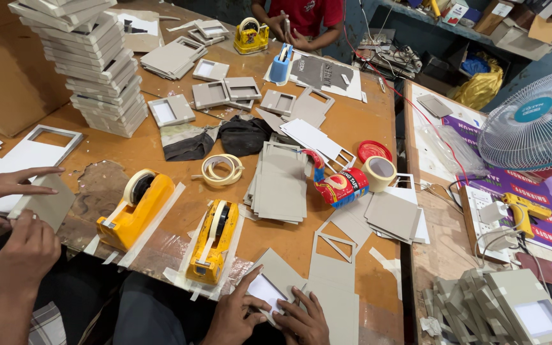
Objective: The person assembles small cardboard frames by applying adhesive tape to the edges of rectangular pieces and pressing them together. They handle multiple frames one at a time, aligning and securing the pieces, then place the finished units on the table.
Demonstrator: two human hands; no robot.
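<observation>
At the table's near edge, my left hand [230,317] and my right hand [303,321] together hold a small grey cardboard frame [267,293] with a white window. My left fingers press on its left side and my right fingers grip its lower right corner. Flat grey cardboard cut-outs [333,281] lie just to the right of it. A yellow tape dispenser [212,240] stands directly to the left of my hands, taped down to the wooden table [359,121].
A co-worker's hands [7,217] hold a grey card at the left. A second yellow dispenser [134,209], a red dispenser [338,186], tape rolls [379,172], a pile of grey cards [280,188] and a tall stack of frames [94,67] fill the table. A fan [535,121] stands right; a person in red sits opposite.
</observation>
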